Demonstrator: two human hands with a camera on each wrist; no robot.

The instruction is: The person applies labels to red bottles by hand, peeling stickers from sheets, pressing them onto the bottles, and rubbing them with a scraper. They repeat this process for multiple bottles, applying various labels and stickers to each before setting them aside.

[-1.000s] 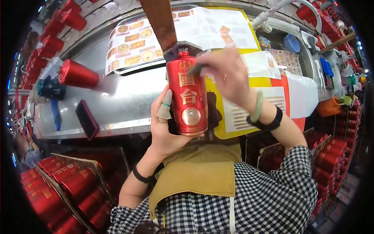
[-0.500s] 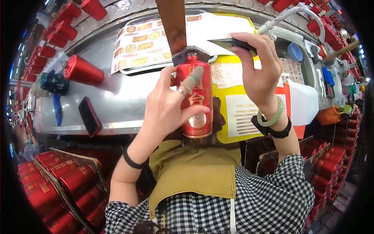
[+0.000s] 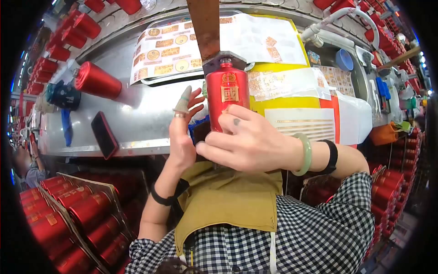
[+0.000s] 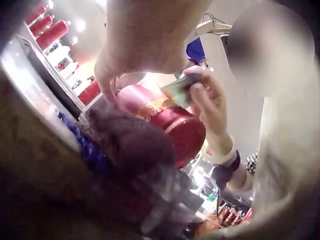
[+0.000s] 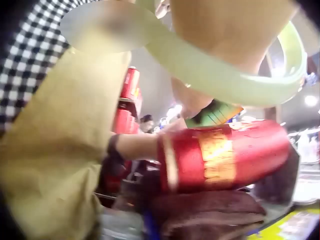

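A red bottle [image 3: 229,83] with gold characters lies in front of the person, its neck against a dark angled metal stop [image 3: 240,56]. Across its lower part reaches the right hand [image 3: 248,139], hiding the lower label. In the left wrist view that hand pinches a thin flat scraper [image 4: 178,92], dark at the grip and greenish along the blade, against the bottle. The left hand [image 3: 183,134] is beside the bottle's left side, fingers loosely spread and a pale cot on one finger. Beneath the bottle is a dark brown cloth [image 5: 210,212].
Printed gold decal sheets [image 3: 169,48] lie on a tray behind. Yellow board [image 3: 287,102] and paper strips [image 3: 301,128] are at right. At left are a phone [image 3: 104,135] and another red bottle [image 3: 98,81]. A wooden bar [image 3: 204,27] slants down to the stop. Crates of red bottles [image 3: 68,205] flank the person.
The right hand came down from above the yellow board onto the bottle's lower part with the scraper. The left hand moved off the bottle's front to its left side.
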